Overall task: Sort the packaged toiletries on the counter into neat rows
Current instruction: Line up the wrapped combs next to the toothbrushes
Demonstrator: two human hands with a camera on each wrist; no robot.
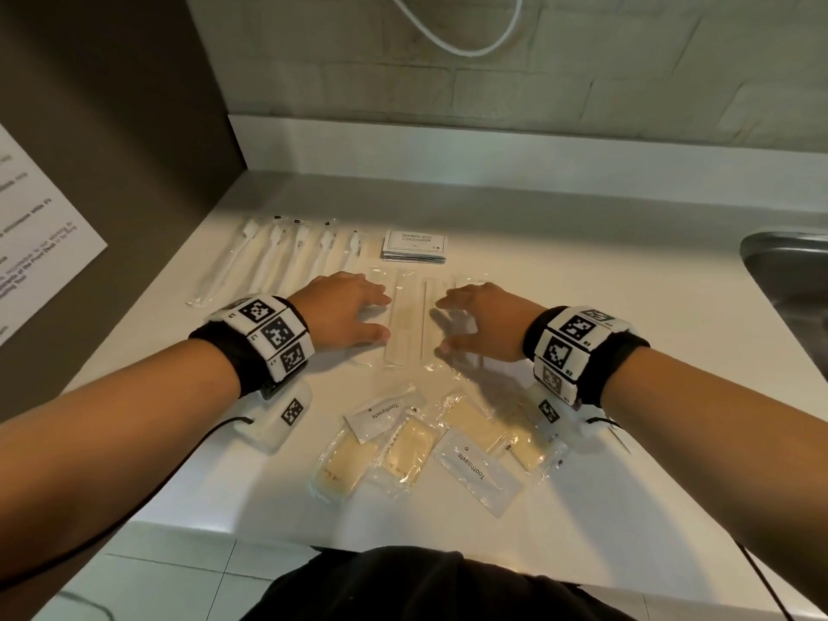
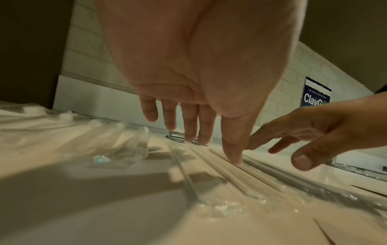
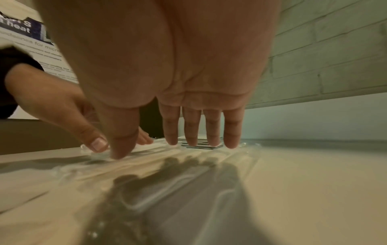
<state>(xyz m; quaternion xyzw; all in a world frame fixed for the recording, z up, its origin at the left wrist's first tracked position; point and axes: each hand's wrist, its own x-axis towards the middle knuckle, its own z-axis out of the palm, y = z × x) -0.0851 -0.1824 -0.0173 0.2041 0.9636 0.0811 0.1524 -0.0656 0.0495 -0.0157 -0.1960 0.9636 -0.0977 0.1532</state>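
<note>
Flanking a cluster of long clear plastic sleeves holding thin pale sticks (image 1: 405,322), we have our left hand (image 1: 345,309) on its left edge and our right hand (image 1: 475,318) on its right, both with fingers straight and spread, gripping nothing. The sleeves lie in the middle of the white desk (image 1: 627,342), their long axis running away from us toward the wall, so the fingertips of each hand meet the long sides squarely. From the left wrist view the left fingers (image 2: 189,131) point down onto the plastic; from the right wrist view the right fingers (image 3: 211,132) do likewise. Both hands seem equally near, which suits squeezing the sleeves together sideways. Beyond them lie the white wrapped toothbrushes (image 1: 278,257) and a stack of grey shampoo sachets (image 1: 414,246); nearer us, loose toothpaste sachets (image 1: 479,468) and yellowish soap packets (image 1: 349,459) await sorting.
</note>
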